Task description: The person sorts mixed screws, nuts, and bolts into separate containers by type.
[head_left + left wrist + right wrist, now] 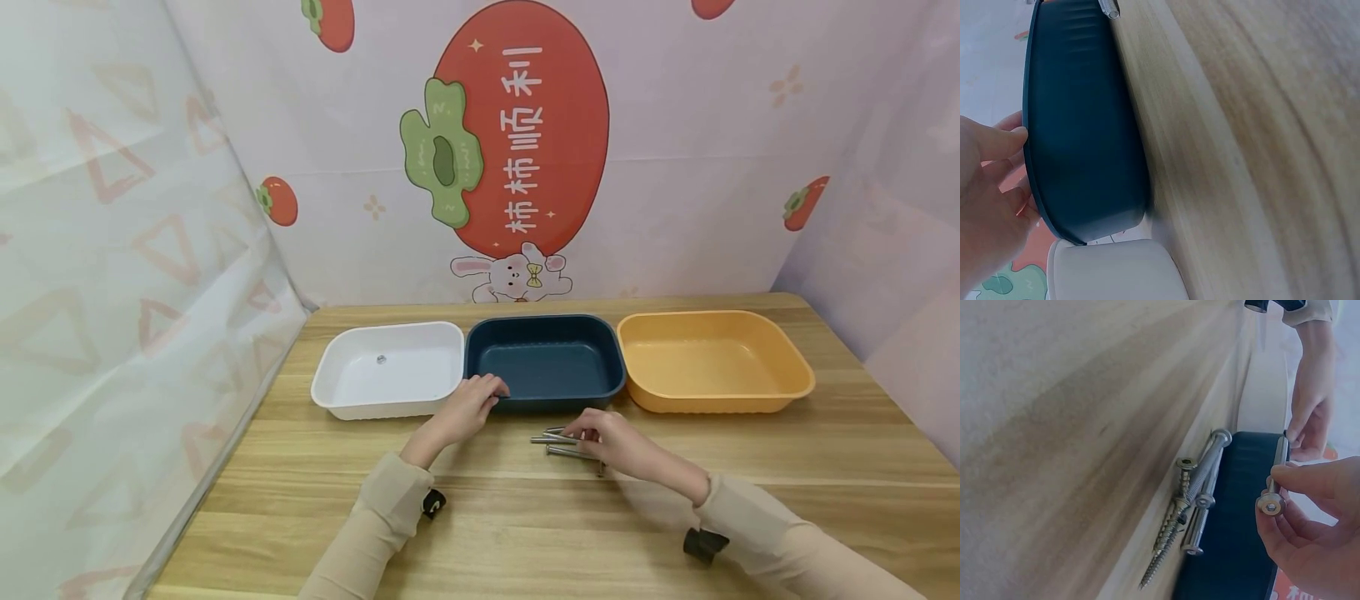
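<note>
My left hand [471, 407] grips the front rim of the dark blue bin [547, 405], thumb outside and fingers over the edge, as the left wrist view shows. Between thumb and fingers, my right hand [617, 442] pinches a silver hex-socket bolt [1271, 504], its head facing the right wrist camera. Below that hand, several metal bolts and screws [1200, 481] lie in a loose pile on the table, in front of the dark blue bin. One screw [1163, 550] has a coarse, pointed thread.
A white bin [397, 409] stands left of the dark blue one, with a small metallic piece [381, 359] inside. On the right is a yellow bin [712, 403]. All three line the back of the wooden table [525, 533], before a printed cloth [675, 225].
</note>
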`<action>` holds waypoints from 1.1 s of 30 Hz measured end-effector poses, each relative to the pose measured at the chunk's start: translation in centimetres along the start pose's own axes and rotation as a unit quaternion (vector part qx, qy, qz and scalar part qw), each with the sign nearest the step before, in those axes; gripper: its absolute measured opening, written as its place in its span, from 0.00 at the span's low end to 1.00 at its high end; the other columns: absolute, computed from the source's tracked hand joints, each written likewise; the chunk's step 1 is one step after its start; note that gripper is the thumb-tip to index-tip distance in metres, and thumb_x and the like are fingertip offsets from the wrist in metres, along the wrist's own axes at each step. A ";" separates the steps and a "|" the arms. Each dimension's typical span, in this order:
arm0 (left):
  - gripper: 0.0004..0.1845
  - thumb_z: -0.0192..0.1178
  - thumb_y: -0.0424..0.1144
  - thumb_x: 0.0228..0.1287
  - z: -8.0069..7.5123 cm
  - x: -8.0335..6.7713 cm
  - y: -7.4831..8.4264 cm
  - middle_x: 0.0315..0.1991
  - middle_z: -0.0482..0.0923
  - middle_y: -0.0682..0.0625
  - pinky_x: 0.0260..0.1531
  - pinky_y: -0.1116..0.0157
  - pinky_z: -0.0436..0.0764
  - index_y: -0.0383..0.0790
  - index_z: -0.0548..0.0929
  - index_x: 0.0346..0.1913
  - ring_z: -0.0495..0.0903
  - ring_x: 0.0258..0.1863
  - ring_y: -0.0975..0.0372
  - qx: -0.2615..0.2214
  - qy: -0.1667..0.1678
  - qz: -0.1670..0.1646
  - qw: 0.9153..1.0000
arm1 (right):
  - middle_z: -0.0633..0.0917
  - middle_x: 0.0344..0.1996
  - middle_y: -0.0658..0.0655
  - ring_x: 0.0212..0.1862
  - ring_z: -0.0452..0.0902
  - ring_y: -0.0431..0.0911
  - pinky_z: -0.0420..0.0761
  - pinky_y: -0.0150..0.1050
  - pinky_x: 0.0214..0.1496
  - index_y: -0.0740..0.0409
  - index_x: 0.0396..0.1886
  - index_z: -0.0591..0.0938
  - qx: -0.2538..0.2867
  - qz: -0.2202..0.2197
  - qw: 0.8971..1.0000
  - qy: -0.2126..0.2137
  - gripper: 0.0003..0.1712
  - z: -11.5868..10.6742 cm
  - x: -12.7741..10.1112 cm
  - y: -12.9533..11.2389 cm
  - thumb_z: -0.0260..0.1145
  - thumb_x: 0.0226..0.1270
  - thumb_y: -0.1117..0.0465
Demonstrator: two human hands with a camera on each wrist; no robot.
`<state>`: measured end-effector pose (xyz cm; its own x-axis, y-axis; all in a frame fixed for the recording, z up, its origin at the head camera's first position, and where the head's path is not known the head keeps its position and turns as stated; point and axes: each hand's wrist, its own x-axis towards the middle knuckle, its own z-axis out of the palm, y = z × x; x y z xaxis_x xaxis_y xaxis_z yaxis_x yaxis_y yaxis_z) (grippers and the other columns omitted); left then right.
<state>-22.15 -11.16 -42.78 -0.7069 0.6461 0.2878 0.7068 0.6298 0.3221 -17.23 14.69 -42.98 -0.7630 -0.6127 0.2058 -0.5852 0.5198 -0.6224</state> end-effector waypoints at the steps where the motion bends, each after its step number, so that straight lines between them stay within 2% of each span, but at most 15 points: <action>1: 0.08 0.50 0.27 0.61 0.0 0.0 0.0 0.38 0.75 0.50 0.40 0.62 0.69 0.41 0.75 0.40 0.72 0.38 0.59 -0.001 0.000 0.000 1.000 | 0.78 0.27 0.51 0.28 0.70 0.36 0.73 0.31 0.30 0.64 0.36 0.82 0.000 0.001 1.000 0.001 0.11 -0.1 0.0 0.0 0.62 0.50 0.75; 11: 0.08 0.50 0.27 0.61 0.0 0.0 -0.1 0.38 0.75 0.50 0.41 0.62 0.69 0.41 0.74 0.40 0.72 0.39 0.59 0.004 -0.003 -0.002 1.000 | 0.80 0.30 0.54 0.30 0.71 0.38 0.74 0.31 0.31 0.64 0.37 0.81 0.003 -0.006 1.000 0.018 0.12 -1.0 0.4 0.1 0.60 0.51 0.76; 17: 0.08 0.49 0.29 0.62 0.0 0.0 -0.1 0.39 0.75 0.51 0.41 0.63 0.69 0.42 0.74 0.41 0.71 0.39 0.59 0.002 -0.013 -0.011 1.000 | 0.79 0.28 0.53 0.29 0.71 0.38 0.74 0.30 0.31 0.65 0.37 0.81 -0.020 -0.017 0.999 0.025 0.12 -1.3 0.7 0.3 0.61 0.50 0.76; 23: 0.08 0.49 0.28 0.62 0.1 0.0 -0.2 0.39 0.75 0.51 0.42 0.62 0.68 0.41 0.74 0.41 0.72 0.40 0.59 -0.003 -0.014 -0.013 1.000 | 0.77 0.27 0.50 0.28 0.70 0.37 0.74 0.30 0.30 0.64 0.38 0.81 -0.022 -0.007 0.999 0.027 0.12 -1.9 1.2 0.5 0.62 0.51 0.75; 33: 0.08 0.50 0.28 0.62 0.0 0.0 0.0 0.38 0.75 0.51 0.41 0.62 0.69 0.42 0.74 0.41 0.71 0.39 0.60 -0.002 -0.011 -0.016 1.000 | 0.77 0.27 0.51 0.27 0.69 0.38 0.73 0.30 0.29 0.65 0.38 0.81 -0.019 0.008 0.999 0.027 0.12 -3.0 2.0 0.5 0.61 0.52 0.75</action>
<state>-22.13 -11.18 -42.79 -0.7287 0.6346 0.2574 0.6833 0.6493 0.3339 -19.90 15.53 -40.58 -0.7854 -0.5716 0.2377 -0.5825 0.5525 -0.5962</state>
